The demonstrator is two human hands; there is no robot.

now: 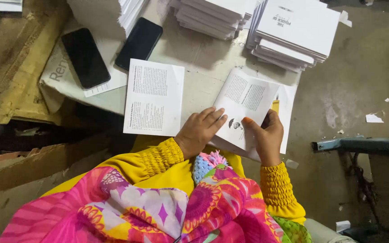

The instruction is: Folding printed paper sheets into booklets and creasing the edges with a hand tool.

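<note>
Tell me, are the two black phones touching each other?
Apart. The head view shows the left phone and the right phone with a strip of white paper plainly visible between them.

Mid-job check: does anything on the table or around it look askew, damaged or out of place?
Mostly small things. Two black phones lie among the paper stacks, one partly on a loose sheet. The printed sheet overhangs the table edge. Torn paper scraps litter the floor. Both hands hold the folded sheet.
</note>
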